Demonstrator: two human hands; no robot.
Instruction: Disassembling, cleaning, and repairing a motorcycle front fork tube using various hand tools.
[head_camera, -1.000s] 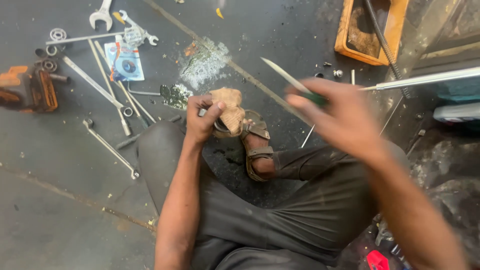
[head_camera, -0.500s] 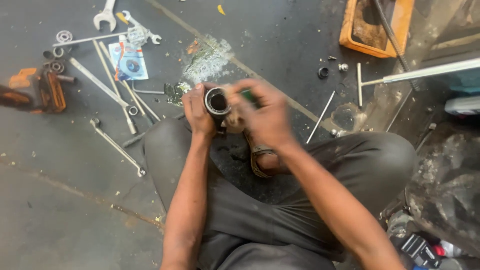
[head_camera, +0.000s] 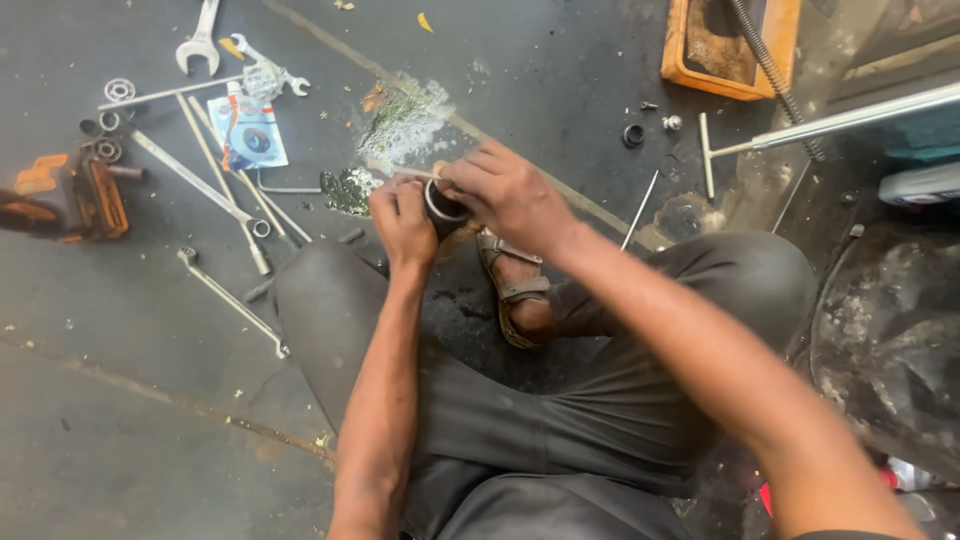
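Dark metal, a short cylindrical sleeve (head_camera: 443, 205), sits just above the centre of the view, pinched between both hands of a person seated on the floor. The left hand (head_camera: 402, 222) curls shut around its near side at about 8 o'clock; the right hand (head_camera: 505, 190) closes its fingers over the top from 2 o'clock. What the right fingertips press on is hidden. To do this well, the left hand likely needs a firm, steady hold while the right works squarely, since a greasy part could slip.

Oil-stained grey concrete floor (head_camera: 130, 420) carries everything. At 10 o'clock lie long spanners (head_camera: 205, 190), loose bearing rings (head_camera: 105, 135) and a small blue packet (head_camera: 250, 135). An orange power tool (head_camera: 70, 195) rests at 9 o'clock. An orange tray (head_camera: 675, 60) stands at 1 o'clock, with a steel rod (head_camera: 850, 118) beside it. A sandalled foot (head_camera: 515, 290) sits just below the hands.
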